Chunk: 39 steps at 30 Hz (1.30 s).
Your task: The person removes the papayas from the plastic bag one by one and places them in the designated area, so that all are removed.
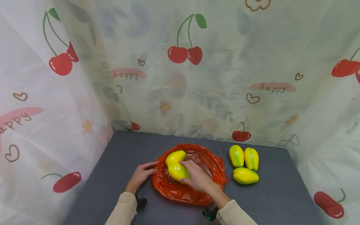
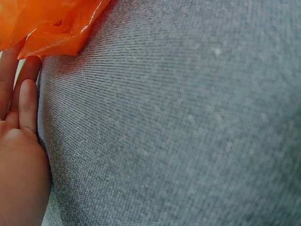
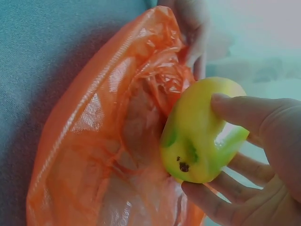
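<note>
A red plastic bag (image 1: 191, 198) lies spread on the table with its mouth facing up and its rim rolled outward. My right hand (image 1: 195, 176) grips a yellow-green mango (image 1: 177, 172) over the bag's opening, thumb on one side and fingers on the other; the right wrist view shows the mango's dimpled end (image 3: 188, 155). Just behind it, another mango (image 1: 176, 157) is at the left inside of the bag. At the bag's left rim, my left hand (image 1: 142, 175) touches the plastic with fairly straight fingers (image 2: 28, 106), their tips partly hidden by the bag.
Three more mangoes lie grouped right of the bag: two stand side by side at the back (image 1: 236, 156), (image 1: 251, 159), one lies crosswise in front (image 1: 245, 176). The dark grey table (image 1: 270, 203) is bounded by a cherry-printed curtain (image 1: 213, 103) behind and at both sides.
</note>
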{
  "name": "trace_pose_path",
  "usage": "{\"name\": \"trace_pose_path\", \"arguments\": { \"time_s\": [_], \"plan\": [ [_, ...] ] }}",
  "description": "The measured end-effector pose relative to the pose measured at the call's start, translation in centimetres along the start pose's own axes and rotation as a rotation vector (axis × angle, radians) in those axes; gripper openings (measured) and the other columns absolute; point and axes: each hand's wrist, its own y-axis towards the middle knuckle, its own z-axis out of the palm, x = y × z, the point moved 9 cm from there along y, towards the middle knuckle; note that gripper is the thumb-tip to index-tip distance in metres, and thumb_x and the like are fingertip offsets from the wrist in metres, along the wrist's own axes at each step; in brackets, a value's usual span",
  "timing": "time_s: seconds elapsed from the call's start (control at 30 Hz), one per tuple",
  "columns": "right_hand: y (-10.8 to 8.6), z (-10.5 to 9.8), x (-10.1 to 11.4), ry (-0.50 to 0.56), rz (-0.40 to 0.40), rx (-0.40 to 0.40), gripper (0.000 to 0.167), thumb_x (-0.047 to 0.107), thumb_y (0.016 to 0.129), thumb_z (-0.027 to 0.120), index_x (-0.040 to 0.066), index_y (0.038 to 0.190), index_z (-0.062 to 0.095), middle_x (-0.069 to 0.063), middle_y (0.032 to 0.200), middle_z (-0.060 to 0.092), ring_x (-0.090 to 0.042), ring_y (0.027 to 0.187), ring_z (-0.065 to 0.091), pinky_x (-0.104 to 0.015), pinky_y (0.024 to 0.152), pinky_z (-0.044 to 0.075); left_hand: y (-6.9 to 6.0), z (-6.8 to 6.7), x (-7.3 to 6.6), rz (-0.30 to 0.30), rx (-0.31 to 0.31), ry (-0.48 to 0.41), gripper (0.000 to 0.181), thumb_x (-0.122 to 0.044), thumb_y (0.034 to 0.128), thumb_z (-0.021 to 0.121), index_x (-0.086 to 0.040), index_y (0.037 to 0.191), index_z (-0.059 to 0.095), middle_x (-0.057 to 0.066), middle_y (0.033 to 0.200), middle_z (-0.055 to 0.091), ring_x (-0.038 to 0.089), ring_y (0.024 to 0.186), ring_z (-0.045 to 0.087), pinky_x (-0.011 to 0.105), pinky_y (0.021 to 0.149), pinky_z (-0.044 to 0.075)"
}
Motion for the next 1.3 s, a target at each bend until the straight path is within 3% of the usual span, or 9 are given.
{"name": "trace_pose_path", "arguments": {
  "time_s": [0.67, 1.0, 1.3],
  "plan": [
    [-2.0, -3.3, -2.6, 0.154, 0.095, -0.094, 0.067, 0.031, 0.091, 0.077, 0.018, 0.15, 0.048, -0.004, 0.14, 0.056, -0.02, 0.122, 0.056, -0.047, 0.104, 0.052, 0.0, 0.0, -0.3, -0.005, 0.008, -0.014, 0.034, -0.026, 0.0927, 0.073, -0.028, 0.127, 0.073, 0.006, 0.146, 0.062, 0.033, 0.146, 0.047, 0.06, 0.122, 0.032],
    [-3.2, -4.9, -4.2, 0.114, 0.134, -0.166, 0.068, 0.033, 0.089, 0.079, 0.021, 0.149, 0.05, 0.001, 0.138, 0.058, -0.016, 0.117, 0.057, -0.044, 0.102, 0.054, 0.1, -0.3, -0.4, 0.001, -0.002, 0.001, 0.036, -0.026, 0.0923, 0.074, -0.028, 0.128, 0.073, 0.007, 0.147, 0.061, 0.034, 0.146, 0.047, 0.06, 0.122, 0.032],
    [-4.4, -6.6, -5.1, 0.089, 0.177, -0.204, 0.069, 0.031, 0.088, 0.081, 0.018, 0.149, 0.051, -0.002, 0.137, 0.059, -0.018, 0.119, 0.058, -0.043, 0.101, 0.054, 0.3, 0.1, -0.1, 0.013, 0.007, -0.025, 0.036, -0.025, 0.0924, 0.074, -0.027, 0.128, 0.073, 0.006, 0.146, 0.062, 0.032, 0.145, 0.048, 0.058, 0.122, 0.034]
  ]
}}
